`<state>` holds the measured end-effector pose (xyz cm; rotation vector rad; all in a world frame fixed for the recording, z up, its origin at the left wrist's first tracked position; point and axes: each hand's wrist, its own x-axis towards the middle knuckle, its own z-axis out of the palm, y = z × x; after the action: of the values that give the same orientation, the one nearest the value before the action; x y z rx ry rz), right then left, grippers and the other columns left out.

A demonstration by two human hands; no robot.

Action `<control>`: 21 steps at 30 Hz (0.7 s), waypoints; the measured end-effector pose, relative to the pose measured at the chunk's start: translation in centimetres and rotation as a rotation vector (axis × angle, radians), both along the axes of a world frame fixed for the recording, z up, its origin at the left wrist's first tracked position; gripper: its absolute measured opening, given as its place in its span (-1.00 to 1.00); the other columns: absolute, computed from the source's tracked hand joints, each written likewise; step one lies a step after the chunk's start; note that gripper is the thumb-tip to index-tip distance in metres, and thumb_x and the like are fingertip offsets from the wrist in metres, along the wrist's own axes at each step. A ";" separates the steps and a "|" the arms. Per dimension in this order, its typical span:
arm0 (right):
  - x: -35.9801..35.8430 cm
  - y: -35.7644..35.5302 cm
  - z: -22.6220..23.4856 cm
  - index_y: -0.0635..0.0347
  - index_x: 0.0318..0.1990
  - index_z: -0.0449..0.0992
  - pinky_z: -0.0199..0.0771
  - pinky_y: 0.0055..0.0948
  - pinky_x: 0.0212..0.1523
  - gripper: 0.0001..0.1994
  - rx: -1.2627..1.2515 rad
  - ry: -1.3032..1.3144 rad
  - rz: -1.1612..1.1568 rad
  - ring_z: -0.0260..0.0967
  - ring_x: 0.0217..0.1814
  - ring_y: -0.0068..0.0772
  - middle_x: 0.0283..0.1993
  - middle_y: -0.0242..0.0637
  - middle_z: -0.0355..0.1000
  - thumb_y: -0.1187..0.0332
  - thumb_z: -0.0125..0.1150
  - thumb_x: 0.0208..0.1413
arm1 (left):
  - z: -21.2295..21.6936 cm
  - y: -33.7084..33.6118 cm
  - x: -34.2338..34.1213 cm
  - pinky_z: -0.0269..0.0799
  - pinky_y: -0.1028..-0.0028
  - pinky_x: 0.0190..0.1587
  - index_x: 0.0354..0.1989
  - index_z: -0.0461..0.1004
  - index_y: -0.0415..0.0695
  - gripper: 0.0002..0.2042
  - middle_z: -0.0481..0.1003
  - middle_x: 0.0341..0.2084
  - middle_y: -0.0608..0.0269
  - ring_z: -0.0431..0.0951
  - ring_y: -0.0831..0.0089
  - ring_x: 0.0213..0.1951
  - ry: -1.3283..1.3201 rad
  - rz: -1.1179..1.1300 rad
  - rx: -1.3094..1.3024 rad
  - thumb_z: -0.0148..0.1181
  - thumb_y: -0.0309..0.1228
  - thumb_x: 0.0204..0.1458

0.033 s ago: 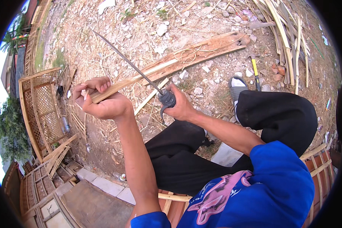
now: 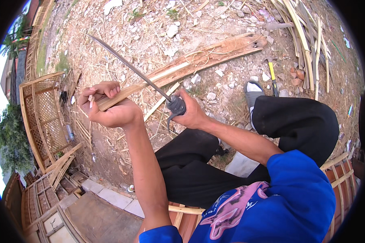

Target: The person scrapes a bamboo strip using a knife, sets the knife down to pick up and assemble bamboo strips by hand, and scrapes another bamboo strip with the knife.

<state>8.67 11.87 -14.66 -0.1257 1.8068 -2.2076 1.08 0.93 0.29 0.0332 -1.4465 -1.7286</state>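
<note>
My left hand (image 2: 113, 109) cups the near end of a narrow wooden strip (image 2: 127, 92), its fingers curled round it. The strip slants away to the right, its far end against a rough, weathered plank (image 2: 227, 52) on the ground. In my right hand (image 2: 192, 111) is a machete (image 2: 123, 60), held by its dark, wrapped handle with a curved hook at the end. Its long blade points up and to the left and crosses the strip beyond my left hand. Whether the edge touches the wood, I cannot tell.
A yellow-and-black hammer (image 2: 272, 75) lies by my sandalled foot (image 2: 254, 97). Thin wooden strips (image 2: 302, 36) are piled at the far right. Stones and straw-like shavings cover the ground. A lattice wooden frame (image 2: 46, 117) leans at the left.
The machete has shifted slightly, its tip swinging left and its handle moving a little left and down. My left hand and the strip have hardly moved.
</note>
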 end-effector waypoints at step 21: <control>-3.1 1.4 -1.4 0.23 -0.34 0.39 0.32 -0.42 -0.37 -0.70 0.063 0.066 0.152 0.27 -0.46 -0.50 -0.50 -0.32 0.38 0.41 0.35 -0.28 | -0.2 0.7 0.0 -0.12 0.56 -0.75 -0.48 0.19 -0.12 -0.79 0.03 -0.85 0.31 0.00 0.55 -0.81 0.014 -0.110 -0.039 -0.21 -0.22 -0.02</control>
<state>5.61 13.25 -16.08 -0.3154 1.8338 -2.0629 1.04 1.61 0.04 -0.0808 -1.4950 -1.7848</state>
